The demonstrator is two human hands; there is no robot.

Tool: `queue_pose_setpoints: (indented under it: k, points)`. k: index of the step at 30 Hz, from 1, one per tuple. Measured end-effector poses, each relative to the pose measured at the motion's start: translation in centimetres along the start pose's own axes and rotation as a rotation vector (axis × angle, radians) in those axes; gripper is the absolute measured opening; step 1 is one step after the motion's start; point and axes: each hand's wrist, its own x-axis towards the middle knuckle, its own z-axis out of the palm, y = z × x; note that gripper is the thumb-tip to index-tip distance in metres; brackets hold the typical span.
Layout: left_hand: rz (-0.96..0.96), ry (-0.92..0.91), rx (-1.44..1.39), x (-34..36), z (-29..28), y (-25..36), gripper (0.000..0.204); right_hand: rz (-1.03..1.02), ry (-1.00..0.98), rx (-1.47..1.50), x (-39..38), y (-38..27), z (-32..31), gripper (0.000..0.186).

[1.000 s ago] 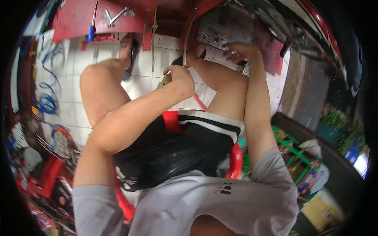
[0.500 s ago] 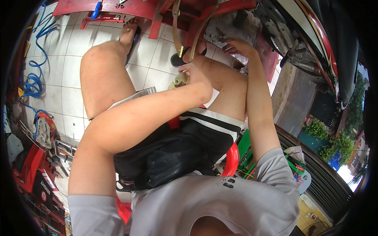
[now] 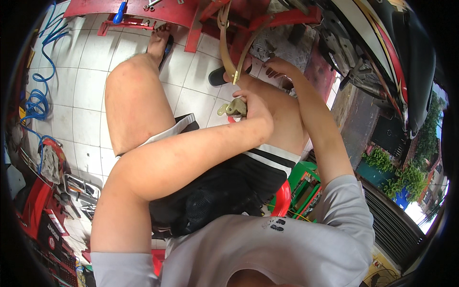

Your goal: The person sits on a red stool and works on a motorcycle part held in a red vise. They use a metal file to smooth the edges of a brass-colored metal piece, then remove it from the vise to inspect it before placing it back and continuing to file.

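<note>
My left hand is closed on a brass-coloured metal part above my right thigh. Two curved brass-coloured metal strips hang from a red metal frame, their lower ends just above that hand. My right hand is farther forward, with its fingers loosely bent and apart, near a metal tread plate. I see nothing held in it, though its fingertips are small in the picture. My bare legs and feet are around the frame's lower parts.
A blue screwdriver and spanners lie on the red bench. A coiled blue hose runs along the left. A motorbike is at upper right, a green rack beside the red seat.
My left hand has shifted rightward with the brass-coloured part, which now shows more fully. My right hand has moved slightly left and downward. The view has shifted, showing more of the hanging strips.
</note>
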Motion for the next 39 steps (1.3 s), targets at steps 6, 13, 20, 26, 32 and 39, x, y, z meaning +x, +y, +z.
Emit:
queue_pose_setpoints:
  k: [6, 13, 20, 26, 32, 39]
  points:
    - [-0.007, 0.001, 0.008, -0.1, 0.2, 0.6, 0.041, -0.177, 0.284, -0.477, 8.0, 1.2, -0.8, 0.021]
    - [0.061, -0.066, 0.040, -0.7, -1.1, 0.1, 0.035, -0.311, 0.802, -0.486, 12.5, 3.2, 0.2, 0.021]
    - [-0.013, -0.030, 0.035, -1.4, -1.3, -1.0, 0.040, -0.322, 0.881, -0.337, 13.9, 0.9, 1.8, 0.022]
    - [0.040, -0.093, 0.043, 0.5, -0.6, 0.8, 0.053, -0.162, 0.896, -0.414, 15.3, 3.1, 1.4, 0.026]
    - [0.028, -0.102, 0.076, -0.3, -0.6, 0.4, 0.053, -0.160, 0.787, -0.060, 15.7, 0.8, 0.8, 0.022]
    - [-0.006, -0.108, 0.029, 0.4, -0.2, 0.6, 0.055, -0.368, 0.176, 1.591, 15.5, 1.9, 1.0, 0.025]
